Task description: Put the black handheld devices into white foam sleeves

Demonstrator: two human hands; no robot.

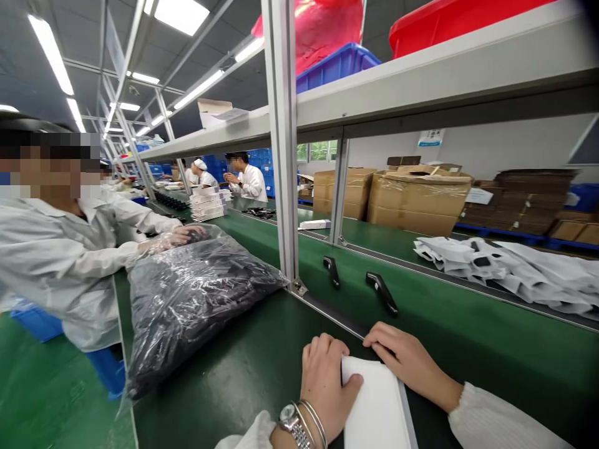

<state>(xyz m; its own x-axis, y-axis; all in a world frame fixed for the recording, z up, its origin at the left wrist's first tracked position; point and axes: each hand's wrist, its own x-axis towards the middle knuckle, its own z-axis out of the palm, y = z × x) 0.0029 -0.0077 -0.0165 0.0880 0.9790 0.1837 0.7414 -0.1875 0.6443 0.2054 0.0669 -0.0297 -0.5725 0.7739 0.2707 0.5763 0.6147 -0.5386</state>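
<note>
A white rectangular stack or packet [377, 405] lies at the bottom centre on the green table. My left hand [327, 386], with a watch and bangles at the wrist, grips its left edge, the thumb lying on top and the fingers curled. Against the upper right edge of the packet rests my right hand [412, 358], its fingers bent over the metal rail of the table. Two black curved handle-like parts, one nearer [382, 293] and one farther [332, 272], lie on the green belt beyond the rail.
A large clear bag of dark items [201, 293] lies on the left, with a co-worker's hands [180, 237] on it. A metal post [282, 149] rises ahead. White fabric-like pieces [515, 271] and cardboard boxes [414, 196] are at the right; a shelf [435, 75] hangs above.
</note>
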